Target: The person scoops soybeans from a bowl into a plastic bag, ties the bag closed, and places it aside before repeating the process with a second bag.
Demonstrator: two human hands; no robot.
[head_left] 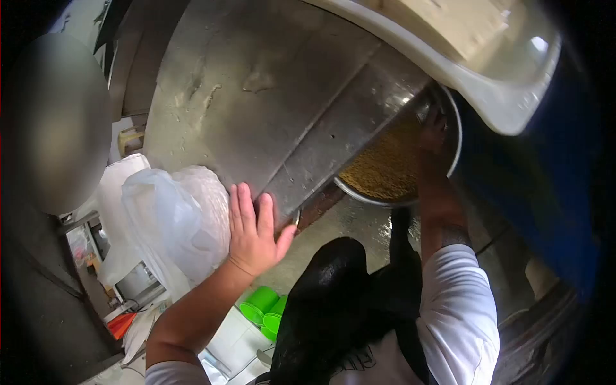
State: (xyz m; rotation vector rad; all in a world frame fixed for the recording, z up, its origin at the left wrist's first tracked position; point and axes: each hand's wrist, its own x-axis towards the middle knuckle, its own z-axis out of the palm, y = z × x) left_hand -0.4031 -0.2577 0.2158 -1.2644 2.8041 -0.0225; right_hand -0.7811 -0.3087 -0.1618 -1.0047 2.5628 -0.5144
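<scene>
Steel table [269, 109]: left hand [253, 237] spread on corner, good for steady leaning. Right hand [434, 133] inside basin [366, 198] of yellow grains [385, 167], grip cannot tell; better mind table edge.

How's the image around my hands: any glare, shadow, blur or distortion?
Head view: right hand dim in shadow inside the bowl; left hand well lit, fairly sharp. Head view: glints on the metal table and white tub; out-of-focus grey oval at left; black corners, apparent wide-angle bowing.
</scene>
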